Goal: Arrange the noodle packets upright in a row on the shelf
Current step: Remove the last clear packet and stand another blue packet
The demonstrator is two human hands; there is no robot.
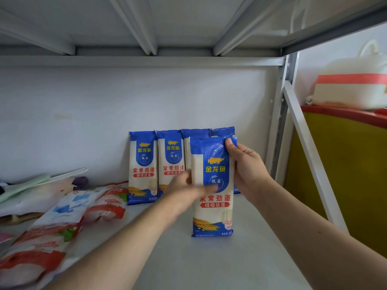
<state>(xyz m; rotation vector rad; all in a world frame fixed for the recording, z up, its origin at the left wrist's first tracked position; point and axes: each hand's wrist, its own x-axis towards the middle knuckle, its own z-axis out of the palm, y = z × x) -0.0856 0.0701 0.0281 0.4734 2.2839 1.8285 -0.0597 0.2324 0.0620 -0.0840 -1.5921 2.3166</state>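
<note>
Just right of the frame's centre, a blue-and-white plastic noodle packet (212, 187) stood upright on the pale grey metal shelf (209, 264). The right hand (248, 170) gripped its upper right edge, thumb curled over the blue top. The left hand (184, 190), motion-blurred, lay against its left side; its finger state could not be told. Behind it, four matching packets (143, 167) stood in a row against the white back wall (125, 101).

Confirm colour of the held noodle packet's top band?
Blue, above a white body; head view shows the held noodle packet best.
</note>
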